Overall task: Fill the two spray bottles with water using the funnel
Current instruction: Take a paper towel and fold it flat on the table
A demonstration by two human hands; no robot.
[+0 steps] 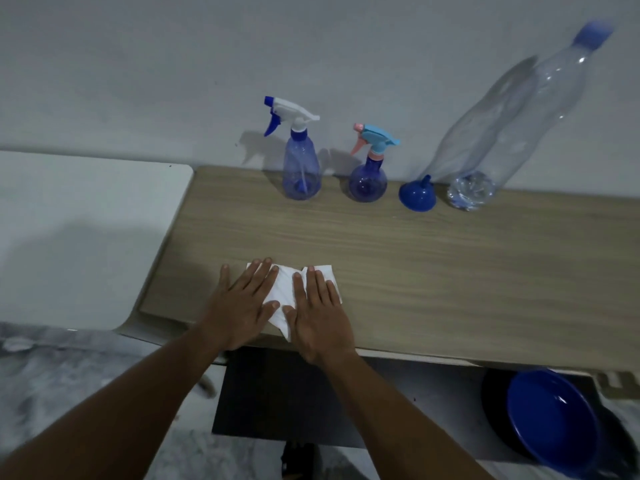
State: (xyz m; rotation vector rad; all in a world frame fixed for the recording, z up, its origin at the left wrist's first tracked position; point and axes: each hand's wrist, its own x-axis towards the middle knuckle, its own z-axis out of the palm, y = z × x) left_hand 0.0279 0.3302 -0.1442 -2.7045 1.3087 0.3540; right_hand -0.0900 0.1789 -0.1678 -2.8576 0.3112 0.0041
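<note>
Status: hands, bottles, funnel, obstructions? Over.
Left hand and right hand open, flat on white napkin. Tall spray bottle and round spray bottle capped; funnel inverted, untouched. Nothing between hands and them.

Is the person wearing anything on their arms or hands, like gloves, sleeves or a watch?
Nothing shows. The left hand and right hand are bare, with no gloves or rings, and the nails look short and plain. The left forearm and right forearm are uncovered down to the picture's edge: no sleeves, watch or bracelet in view.

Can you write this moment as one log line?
stage: not started | left hand: flat on paper | right hand: flat on paper | tall spray bottle, round spray bottle: heads on | funnel: spout up, on table
</note>
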